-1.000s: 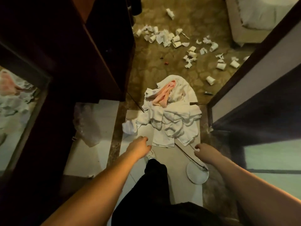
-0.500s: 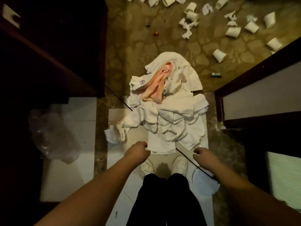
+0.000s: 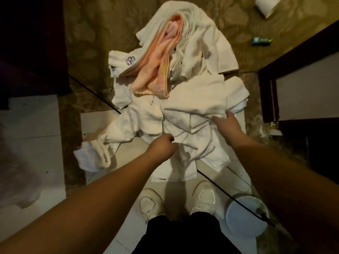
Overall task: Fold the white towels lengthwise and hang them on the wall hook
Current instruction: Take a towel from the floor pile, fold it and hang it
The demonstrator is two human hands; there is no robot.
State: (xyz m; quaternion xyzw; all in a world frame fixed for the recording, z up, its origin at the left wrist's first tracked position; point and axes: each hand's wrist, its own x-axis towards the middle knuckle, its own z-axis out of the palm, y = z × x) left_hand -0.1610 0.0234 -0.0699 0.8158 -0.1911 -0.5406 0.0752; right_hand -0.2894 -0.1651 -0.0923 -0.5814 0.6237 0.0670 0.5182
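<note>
Lay in a messy heap on the floor: white towels [image 3: 185, 114], crumpled and creased, soft folds going every way. Spread across pale tile near the feet and onto brown patterned carpet farther away. Not folded, not hung up. Poked out of the far part of the heap: a pink towel [image 3: 157, 70], and beside it a white cloth with a little purple flower [image 3: 131, 60].

Left hand [image 3: 163, 147] curled tight, pinching the near edge of a towel in the middle of the heap. Right hand [image 3: 226, 123] reached onto the right side of the heap, fingers bent and gripping a fold there.

Stood just below the heap: two white shoes [image 3: 203, 197]. Beside the right shoe, a round paper plate [image 3: 244, 217] with a thin black cord [image 3: 216, 186] across it. Far off on the carpet, a paper cup [image 3: 266, 5].
</note>
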